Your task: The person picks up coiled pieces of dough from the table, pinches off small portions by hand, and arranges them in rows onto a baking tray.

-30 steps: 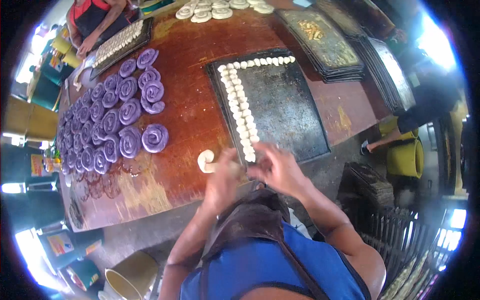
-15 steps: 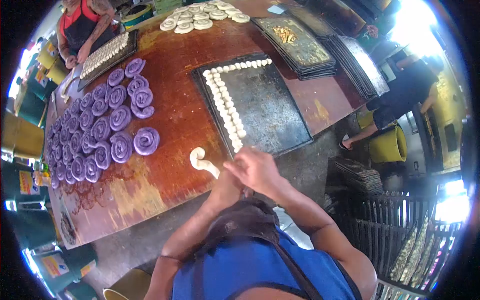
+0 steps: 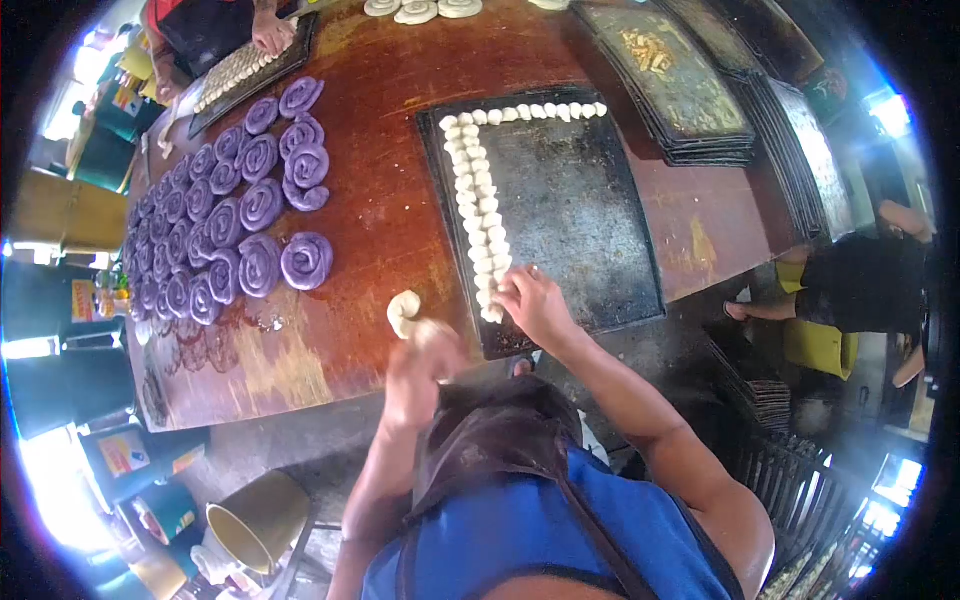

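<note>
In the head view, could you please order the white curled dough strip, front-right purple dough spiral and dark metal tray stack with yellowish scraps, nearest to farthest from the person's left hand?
1. White curled dough strip, at the left hand.
2. Purple dough spiral, farther left.
3. Dark metal tray stack, far right.

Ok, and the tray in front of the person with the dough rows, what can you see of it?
The tray is dark, flat and rectangular, with a worn, mottled surface that looks like metal. It lies on the red-brown table, close to its near edge. Small pale dough pieces line its left side in a double row and its far edge in a single row; much of the rest is bare. The right hand is at the double row's near end; whether it touches the tray is unclear.
</note>
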Available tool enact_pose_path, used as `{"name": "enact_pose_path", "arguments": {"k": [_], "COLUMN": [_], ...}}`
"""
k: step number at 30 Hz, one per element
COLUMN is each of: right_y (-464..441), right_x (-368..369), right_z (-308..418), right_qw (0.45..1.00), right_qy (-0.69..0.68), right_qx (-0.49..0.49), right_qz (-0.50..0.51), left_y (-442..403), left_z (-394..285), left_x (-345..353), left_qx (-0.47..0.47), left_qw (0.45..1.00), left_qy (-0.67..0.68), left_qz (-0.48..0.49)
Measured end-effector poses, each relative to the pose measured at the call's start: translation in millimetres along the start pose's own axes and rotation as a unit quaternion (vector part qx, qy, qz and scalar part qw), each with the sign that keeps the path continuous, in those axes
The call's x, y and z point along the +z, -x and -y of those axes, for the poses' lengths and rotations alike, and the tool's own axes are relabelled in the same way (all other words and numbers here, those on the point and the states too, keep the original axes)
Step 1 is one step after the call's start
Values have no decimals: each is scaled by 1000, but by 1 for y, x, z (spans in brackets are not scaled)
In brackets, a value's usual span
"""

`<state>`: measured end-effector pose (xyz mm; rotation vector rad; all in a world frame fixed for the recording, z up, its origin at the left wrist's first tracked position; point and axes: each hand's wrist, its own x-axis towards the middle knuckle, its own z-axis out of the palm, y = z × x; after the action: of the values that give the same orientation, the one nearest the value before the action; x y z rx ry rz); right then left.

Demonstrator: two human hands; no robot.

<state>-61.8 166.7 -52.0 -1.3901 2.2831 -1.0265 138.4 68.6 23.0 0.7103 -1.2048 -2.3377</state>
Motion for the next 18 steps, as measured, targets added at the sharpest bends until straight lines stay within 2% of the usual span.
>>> {"name": "enact_pose_path", "arguments": {"k": [1, 2, 3, 4, 5, 7, 8, 9, 10, 11, 12, 13, 14, 15, 16, 18], "right_y": [-1, -5, -8, 2, 24, 60, 73, 84, 90, 85, 76, 69, 76, 78, 81, 78], "right_x": [-6, -19, -32, -46, -57, -80, -88, -81, -73, -69, -66, -50, -27, -23, -21, -36], "right_z": [6, 19, 36, 57, 84, 143, 167, 176, 182, 181, 180, 184, 169, 176, 181, 166], "right_qw": [1000, 994, 975, 992, 998, 992, 984, 985, 985, 993, 997, 988, 990, 995, 986, 979], "right_qy": [2, -25, -51, -57, -58, -86, -64, -72, -80, -73, -67, -99, -98, -52, -9, 8], "right_qx": [-2, 71, 142, 70, 1, -94, -155, -153, -151, -92, -31, -16, 103, 6, -88, -97], "right_qz": [-2, 84, 164, 85, 6, -3, 55, 40, 24, -5, -33, -120, -14, -83, -145, -181], "left_y": [-12, -14, -16, -17, -5, 19, 30, 29, 27, 28, 27, 23, 17, 33, 29, 19], "left_z": [15, 13, 9, 4, -4, -18, -8, -12, -19, -21, -7, 20, 34, 2, 2, 7], "left_x": [-28, -23, -12, -1, 4, 12, 1, -6, -14, -19, -25, -33, -32, 0, -1, -8], "left_qx": [-9, -6, 15, 41, 128, 326, 395, 406, 322, 233, 239, 144, 46, -39, -40, -13], "left_qw": [992, 993, 991, 933, 907, 807, 774, 773, 790, 800, 800, 896, 957, 984, 984, 962], "left_qy": [120, 120, -114, -341, -402, -453, -436, -427, -445, -460, -453, -319, -176, -39, -36, -192], "left_qz": [-24, -18, -66, -108, -4, 195, 234, 237, 272, 307, 313, 274, 228, 169, 171, 196]}}
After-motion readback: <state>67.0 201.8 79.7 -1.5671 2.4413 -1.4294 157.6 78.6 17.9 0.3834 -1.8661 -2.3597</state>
